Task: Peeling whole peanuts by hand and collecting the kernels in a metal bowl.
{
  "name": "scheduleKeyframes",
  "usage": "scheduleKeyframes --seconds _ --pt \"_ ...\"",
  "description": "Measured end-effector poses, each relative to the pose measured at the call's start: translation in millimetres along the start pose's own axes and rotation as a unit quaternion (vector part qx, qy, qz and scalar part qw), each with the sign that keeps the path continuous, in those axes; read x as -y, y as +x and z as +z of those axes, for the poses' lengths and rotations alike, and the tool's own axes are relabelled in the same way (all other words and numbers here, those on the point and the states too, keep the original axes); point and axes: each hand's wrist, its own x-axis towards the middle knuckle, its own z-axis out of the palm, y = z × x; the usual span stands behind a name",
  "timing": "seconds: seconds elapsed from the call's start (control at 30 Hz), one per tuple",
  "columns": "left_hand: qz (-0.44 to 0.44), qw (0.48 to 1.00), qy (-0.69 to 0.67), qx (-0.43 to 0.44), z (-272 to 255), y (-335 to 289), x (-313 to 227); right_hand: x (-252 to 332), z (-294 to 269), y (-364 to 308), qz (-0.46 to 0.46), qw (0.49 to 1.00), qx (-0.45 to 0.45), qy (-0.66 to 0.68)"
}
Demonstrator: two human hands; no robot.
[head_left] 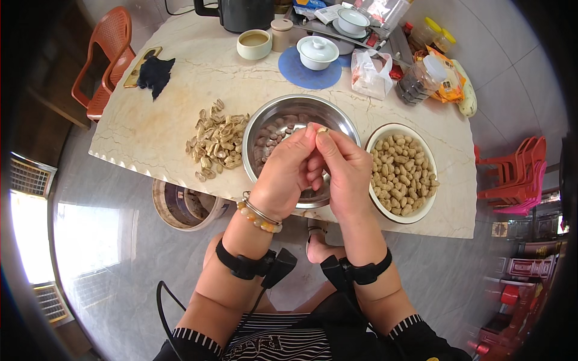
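Observation:
Both hands meet above a steel bowl (345, 117), fingertips pinched together. Between them shows a bit of pale peanut shell (323, 130). My left hand (288, 168) has its thumb and finger at one side of it; my right hand (344, 165) grips it from the other side. Shelled reddish peanuts (269, 139) lie in the steel bowl, partly hidden by my hands. Left of the bowl is a heap of cracked peanut shells (220, 139). To the right, a white brown-rimmed bowl (430, 201) is full of unshelled peanuts (402, 171).
At the back of the marble table (198, 60) are a lidded white bowl (317, 53) on a blue mat, a cup (254, 45), a white plastic bag (371, 73) and a dark-filled jar (420, 81). A black cloth (156, 74) lies left. A bucket (180, 222) stands below the front edge.

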Motion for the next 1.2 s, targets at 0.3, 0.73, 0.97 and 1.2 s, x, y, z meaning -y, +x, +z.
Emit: scheduleKeyframes --seconds 0.3,0.73,0.97,1.2 --pt "0.078 0.987 0.106 -0.09 8 -4 2 -8 9 -4 -0.166 0.976 -0.033 -0.136" --pt "0.205 0.956 0.125 -0.167 14 0 18 -16 10 1 -0.26 0.944 -0.038 -0.199" --pt "0.175 0.967 0.091 -0.16 12 2 21 -15 8 3 -0.301 0.923 -0.053 -0.233" --pt "0.162 0.973 0.095 -0.137 8 1 16 -12 4 8 -0.294 0.928 -0.013 -0.23"
